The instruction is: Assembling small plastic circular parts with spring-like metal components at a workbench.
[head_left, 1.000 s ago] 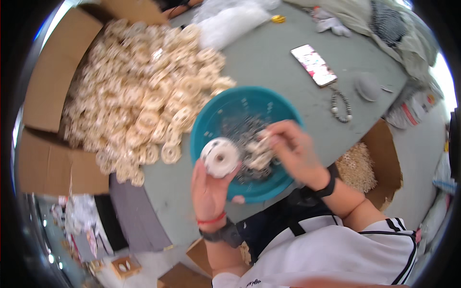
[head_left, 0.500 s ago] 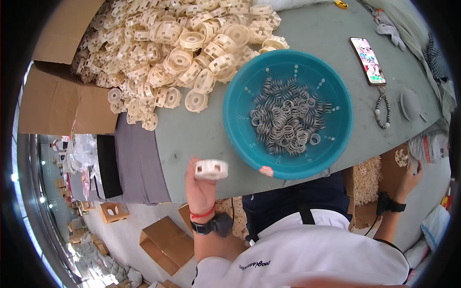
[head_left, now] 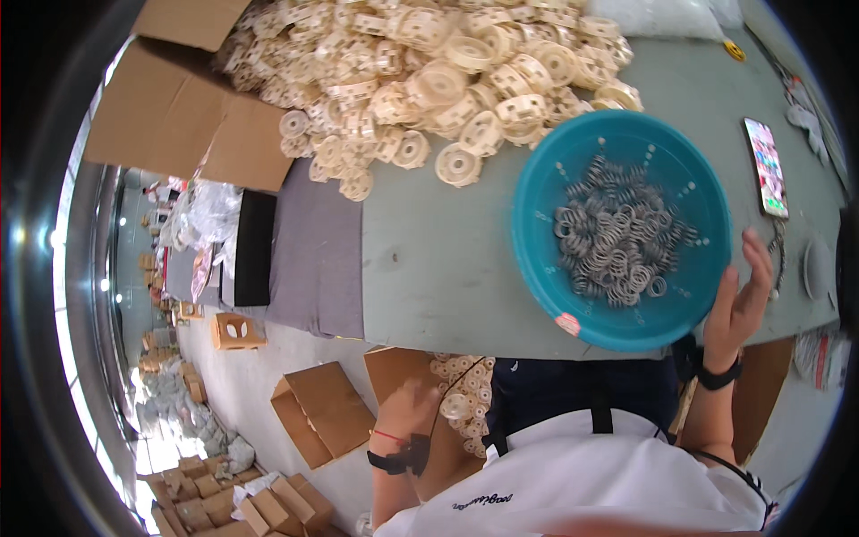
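Note:
My left hand [head_left: 410, 410] is below the table's front edge, over a cardboard box [head_left: 391, 370] with cream plastic rings [head_left: 470, 385] in it. Its fingers are blurred, and whether they hold anything I cannot make out. At the right rim of a teal basin [head_left: 534, 268], my right hand [head_left: 743, 300] is raised with its fingers apart and nothing in them. Metal coil springs [head_left: 617, 233] lie heaped inside the basin. A large pile of cream slotted plastic rings [head_left: 438, 85] covers the far left of the table.
A phone [head_left: 765, 168] with a beaded strap lies at the right of the green tabletop [head_left: 438, 259]. An opened carton [head_left: 170, 116] stands at the far left. Cartons [head_left: 322, 412] sit on the floor at lower left. A clear bag [head_left: 658, 18] lies at the back.
My left hand, which held a cream plastic ring over the table, has dropped to the box below. My right hand has risen from the lower right to the basin's rim. The view has shifted.

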The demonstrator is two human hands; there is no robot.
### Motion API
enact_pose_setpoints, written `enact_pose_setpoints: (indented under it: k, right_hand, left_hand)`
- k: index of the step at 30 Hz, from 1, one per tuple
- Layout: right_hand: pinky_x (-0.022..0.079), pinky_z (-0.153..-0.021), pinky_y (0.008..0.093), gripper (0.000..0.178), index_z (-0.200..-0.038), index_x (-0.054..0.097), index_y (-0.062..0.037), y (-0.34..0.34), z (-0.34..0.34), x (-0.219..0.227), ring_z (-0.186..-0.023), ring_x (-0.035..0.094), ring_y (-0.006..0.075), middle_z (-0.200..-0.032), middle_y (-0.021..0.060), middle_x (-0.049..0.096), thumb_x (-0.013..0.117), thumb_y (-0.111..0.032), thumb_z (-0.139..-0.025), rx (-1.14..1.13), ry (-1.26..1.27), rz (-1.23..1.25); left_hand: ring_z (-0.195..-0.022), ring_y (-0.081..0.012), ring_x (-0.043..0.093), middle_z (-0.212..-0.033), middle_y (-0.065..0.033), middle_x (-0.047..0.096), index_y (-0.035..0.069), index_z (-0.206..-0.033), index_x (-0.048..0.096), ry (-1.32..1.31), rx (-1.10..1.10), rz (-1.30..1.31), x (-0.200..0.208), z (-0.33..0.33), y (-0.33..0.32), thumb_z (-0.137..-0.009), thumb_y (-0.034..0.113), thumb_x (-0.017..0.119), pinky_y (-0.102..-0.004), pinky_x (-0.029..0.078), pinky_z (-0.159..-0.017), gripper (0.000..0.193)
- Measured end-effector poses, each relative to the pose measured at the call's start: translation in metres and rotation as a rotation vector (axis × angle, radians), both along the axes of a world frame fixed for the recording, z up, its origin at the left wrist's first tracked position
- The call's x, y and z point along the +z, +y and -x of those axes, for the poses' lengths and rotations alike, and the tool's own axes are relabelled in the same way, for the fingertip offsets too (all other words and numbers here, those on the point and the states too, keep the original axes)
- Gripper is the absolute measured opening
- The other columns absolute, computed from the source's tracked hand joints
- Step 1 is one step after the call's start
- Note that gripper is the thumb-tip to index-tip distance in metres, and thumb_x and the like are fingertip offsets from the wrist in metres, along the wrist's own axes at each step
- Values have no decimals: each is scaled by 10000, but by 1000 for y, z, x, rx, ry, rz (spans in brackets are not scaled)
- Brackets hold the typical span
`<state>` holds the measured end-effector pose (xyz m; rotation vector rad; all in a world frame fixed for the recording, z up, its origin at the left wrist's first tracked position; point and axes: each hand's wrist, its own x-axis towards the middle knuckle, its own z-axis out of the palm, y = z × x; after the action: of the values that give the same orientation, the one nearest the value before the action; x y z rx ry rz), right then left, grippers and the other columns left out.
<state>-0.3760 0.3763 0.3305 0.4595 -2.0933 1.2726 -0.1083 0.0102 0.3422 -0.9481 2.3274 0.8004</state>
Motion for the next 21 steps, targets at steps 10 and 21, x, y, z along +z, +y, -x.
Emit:
enact_pose_setpoints:
  k: [10,21]
  right_hand:
    - [215,-1048,507,211,-942,544,31,-3,-34,-3,-1104,464,338,-1053,154,551,368,-62,-874,98,-99,-433]
    - [235,-1044,506,201,-974,534,28,-6,-31,-3,-1084,476,322,-1036,145,555,382,-60,-877,90,-84,-473]
  left_hand:
    - [-1083,-328,485,-1136,-172,525,-8,-1129,498,780,-501,353,16,254,11,-805,292,611,-401,392,-911,455]
    - [-976,-213,551,-1089,-102,545,28,-1109,475,1107,77,-375,-19,236,-10,-910,297,497,-351,445,-812,336]
